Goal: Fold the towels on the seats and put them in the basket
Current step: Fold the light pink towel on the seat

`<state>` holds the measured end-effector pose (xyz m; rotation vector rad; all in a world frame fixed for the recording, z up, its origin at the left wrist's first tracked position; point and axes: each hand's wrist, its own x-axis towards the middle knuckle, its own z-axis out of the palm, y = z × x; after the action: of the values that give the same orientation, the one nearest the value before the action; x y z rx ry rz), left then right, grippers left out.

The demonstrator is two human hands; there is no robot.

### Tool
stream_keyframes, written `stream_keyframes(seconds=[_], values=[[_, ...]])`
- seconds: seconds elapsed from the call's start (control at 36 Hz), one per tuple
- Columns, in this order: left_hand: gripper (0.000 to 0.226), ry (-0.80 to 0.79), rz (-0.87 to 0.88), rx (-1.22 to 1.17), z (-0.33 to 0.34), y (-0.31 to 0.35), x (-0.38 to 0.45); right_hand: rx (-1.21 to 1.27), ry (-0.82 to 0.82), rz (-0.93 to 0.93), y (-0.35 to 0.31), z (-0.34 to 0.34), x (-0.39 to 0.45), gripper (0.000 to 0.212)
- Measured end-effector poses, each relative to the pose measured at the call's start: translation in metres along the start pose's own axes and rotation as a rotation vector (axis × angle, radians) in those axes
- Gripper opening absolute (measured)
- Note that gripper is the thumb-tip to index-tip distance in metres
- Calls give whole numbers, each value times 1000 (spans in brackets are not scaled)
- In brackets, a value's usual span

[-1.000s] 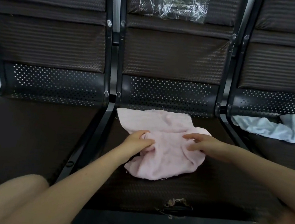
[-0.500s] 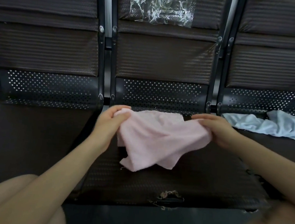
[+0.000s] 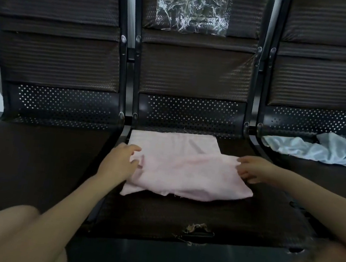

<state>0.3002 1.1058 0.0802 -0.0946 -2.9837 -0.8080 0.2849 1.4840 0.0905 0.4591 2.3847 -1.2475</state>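
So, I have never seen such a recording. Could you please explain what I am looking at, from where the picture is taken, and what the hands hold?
There is no machine here. A person wears one camera on the head, looking forward and down at their own bare arms. In front is a row of dark perforated metal seats. On the middle seat lies a pale pink cloth towel, partly folded. The left hand and the right hand touch its two sides; neither plainly grips it. A crumpled light blue towel lies on the seat to the right. Clear crinkled plastic film is stuck on the middle backrest. No basket is visible.
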Motion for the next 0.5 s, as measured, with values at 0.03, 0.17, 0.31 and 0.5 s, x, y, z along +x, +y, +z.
stream_keyframes(seconds=[0.03,0.17,0.31,0.5], values=[[38,-28,-33,-8,1,-1,-1,-115,-20,6,2,2,1,57],[25,-56,-80,-51,3,-2,-4,-207,-41,-19,4,9,4,73],[28,-105,-85,-42,7,-3,-11,-100,-130,28,6,12,-2,65],[86,-241,-285,-177,19,-5,-20,-319,-63,-246,12,12,-6,44]])
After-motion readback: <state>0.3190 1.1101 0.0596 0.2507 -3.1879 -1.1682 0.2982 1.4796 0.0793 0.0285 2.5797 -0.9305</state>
